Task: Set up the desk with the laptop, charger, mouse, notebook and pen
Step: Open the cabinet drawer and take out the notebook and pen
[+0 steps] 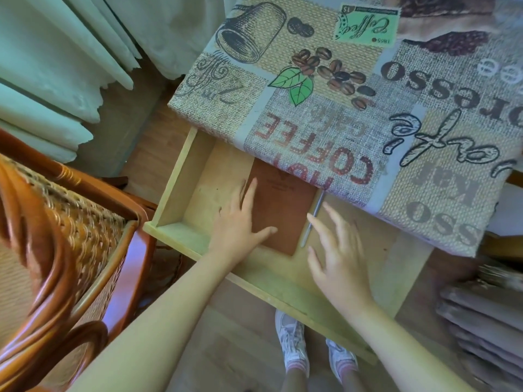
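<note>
A pale wooden drawer (181, 193) stands pulled out from under the desk, whose top is covered by a coffee-print cloth (325, 89). Inside lies a brown notebook (283, 205), its far end hidden under the desk edge. A slim grey pen (313, 219) lies along the notebook's right side. My left hand (240, 222) rests flat on the notebook's left edge, fingers spread, thumb across its near corner. My right hand (336, 250) hovers open just right of the pen, fingertips close to it, slightly blurred. No laptop, charger or mouse is in view.
A wicker chair with a red-brown frame (70, 250) stands close on the left. Pale curtains (70, 66) hang at the back left. Folded grey-brown fabric (481, 321) lies at the right. My feet in white trainers (291, 343) stand below the drawer front.
</note>
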### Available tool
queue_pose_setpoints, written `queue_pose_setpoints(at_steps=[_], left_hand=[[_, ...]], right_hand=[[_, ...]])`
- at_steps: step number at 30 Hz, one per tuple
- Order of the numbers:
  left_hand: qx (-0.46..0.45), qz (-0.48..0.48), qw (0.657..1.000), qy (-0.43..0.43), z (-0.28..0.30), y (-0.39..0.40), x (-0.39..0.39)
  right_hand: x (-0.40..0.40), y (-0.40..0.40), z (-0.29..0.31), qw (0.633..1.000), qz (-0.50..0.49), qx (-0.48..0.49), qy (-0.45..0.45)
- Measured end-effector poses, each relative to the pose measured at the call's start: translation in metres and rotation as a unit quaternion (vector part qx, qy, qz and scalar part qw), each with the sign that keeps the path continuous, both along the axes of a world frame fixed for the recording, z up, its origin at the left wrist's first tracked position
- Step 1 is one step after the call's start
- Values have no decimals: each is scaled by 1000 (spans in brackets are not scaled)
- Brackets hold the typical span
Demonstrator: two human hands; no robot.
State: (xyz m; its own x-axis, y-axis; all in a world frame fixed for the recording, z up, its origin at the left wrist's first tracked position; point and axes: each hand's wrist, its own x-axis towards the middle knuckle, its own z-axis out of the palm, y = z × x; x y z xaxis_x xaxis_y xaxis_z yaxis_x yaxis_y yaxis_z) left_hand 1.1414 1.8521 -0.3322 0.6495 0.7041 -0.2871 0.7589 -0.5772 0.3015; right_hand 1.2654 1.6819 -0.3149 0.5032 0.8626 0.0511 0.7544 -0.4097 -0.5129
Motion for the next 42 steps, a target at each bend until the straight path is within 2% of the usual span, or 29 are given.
queue_pose_setpoints(at_steps=[2, 3, 6, 9, 12, 14, 19, 25, 28, 35, 42], left_hand=[[-28, 0, 999, 31, -6, 5, 9], [-46, 2, 998, 42, -9, 6, 13], [-89, 37, 995, 35, -19, 4, 20], [-98, 70, 993, -14, -26, 3, 21], [-130, 123, 978, -104, -27, 11, 19], [-175, 170, 958, -152, -30, 21, 16], [-327, 287, 876, -209, -37, 32, 11], [-369, 307, 836, -266, -30, 23, 10], [-390, 309, 821, -279, -29, 22, 8], [-430, 332, 797, -265, -21, 27, 3], [-452, 340, 784, -255, -4, 32, -6]], right_hand=[[-3, 7, -14, 996, -36, -49, 70], [-4, 12, -20, 988, -64, -49, 133], [-4, 31, -34, 933, -185, -24, 309], [-3, 49, -42, 882, -275, 4, 383], [3, 63, -41, 824, -332, 34, 458], [6, 67, -41, 807, -357, 31, 469], [8, 70, -45, 797, -384, 18, 467], [10, 71, -46, 787, -400, 34, 469], [3, 71, -48, 793, -400, 37, 458], [0, 65, -46, 751, -425, 72, 501], [-11, 67, -31, 738, -424, 76, 520]])
